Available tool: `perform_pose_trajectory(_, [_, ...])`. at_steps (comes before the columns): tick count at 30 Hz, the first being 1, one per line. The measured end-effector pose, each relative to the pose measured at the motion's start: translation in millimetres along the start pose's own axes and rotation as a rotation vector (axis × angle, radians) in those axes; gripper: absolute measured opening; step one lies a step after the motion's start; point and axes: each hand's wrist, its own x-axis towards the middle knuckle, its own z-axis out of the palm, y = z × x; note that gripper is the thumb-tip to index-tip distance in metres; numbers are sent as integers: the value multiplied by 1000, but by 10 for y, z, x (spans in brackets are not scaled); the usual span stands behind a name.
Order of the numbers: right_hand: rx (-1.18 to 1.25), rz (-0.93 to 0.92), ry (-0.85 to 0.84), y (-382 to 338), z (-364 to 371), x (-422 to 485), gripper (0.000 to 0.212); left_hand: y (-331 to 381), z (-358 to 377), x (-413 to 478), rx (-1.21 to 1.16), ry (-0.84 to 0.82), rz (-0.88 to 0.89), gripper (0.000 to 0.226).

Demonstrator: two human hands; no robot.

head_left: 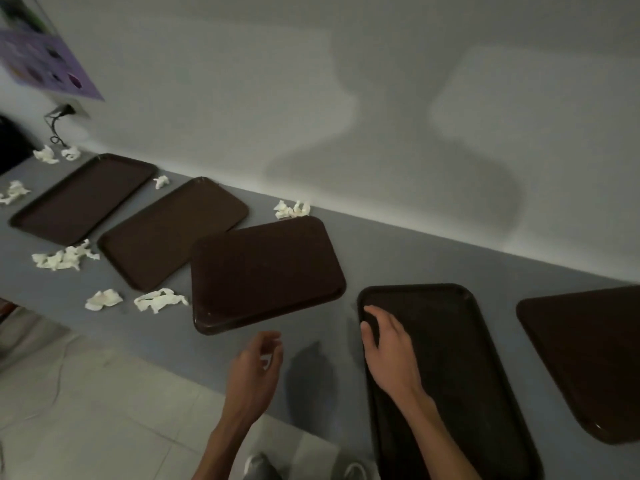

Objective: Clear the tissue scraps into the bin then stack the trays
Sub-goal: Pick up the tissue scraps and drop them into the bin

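five dark brown trays [266,271] lie in a row on a grey worktop [398,251] by a white wall [242,98]. tissue scraps [64,258] litter the worktop's left end around three trays. the right hand [388,348] curls its fingers over the fourth tray's [450,358] left rim. the left hand [256,368] hovers at the front edge, loosely curled, empty.

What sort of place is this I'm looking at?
Probably a cafeteria or canteen clearing area, though that is a guess: matching brown serving trays lie in a row along a grey counter, crumpled tissue scraps are scattered around them, and a purple poster hangs at far left.
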Motion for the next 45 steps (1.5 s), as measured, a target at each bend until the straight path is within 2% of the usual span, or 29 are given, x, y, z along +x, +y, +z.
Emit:
perform_pose_trajectory(7, [-71, 12, -54, -402, 741, 875, 40, -285, -316, 1095, 45, -71, 103, 14])
perform_pose_trajectory(11, [-188, 63, -57, -636, 1203, 1294, 52, -371, -585, 1806, 123, -225, 176, 16])
perform_pose_trajectory(19, [-420, 171, -92, -866, 1907, 1682, 70, -355, -939, 3104, 293, -375, 289, 19])
perform_pose_trajectory(28, [-464, 187, -83, -823, 2030, 1676, 69, -31, -514, 4275, 415, -388, 359, 24])
perform_pose_trajectory(33, [-445, 198, -97, -826, 2010, 1684, 69, 174, -177, 4652, 512, -397, 411, 43])
perform_pose_trajectory(36, [-438, 208, -99, -825, 2021, 1695, 70, 99, -16, 4850, 562, -456, 406, 54])
perform_pose_trajectory(39, [-421, 208, -86, -812, 2019, 1702, 69, -37, 42, 4982, 616, -490, 414, 43])
perform_pose_trajectory(45, [-440, 209, -76, -805, 2021, 1730, 70, -204, -77, 5013, 568, -441, 396, 26])
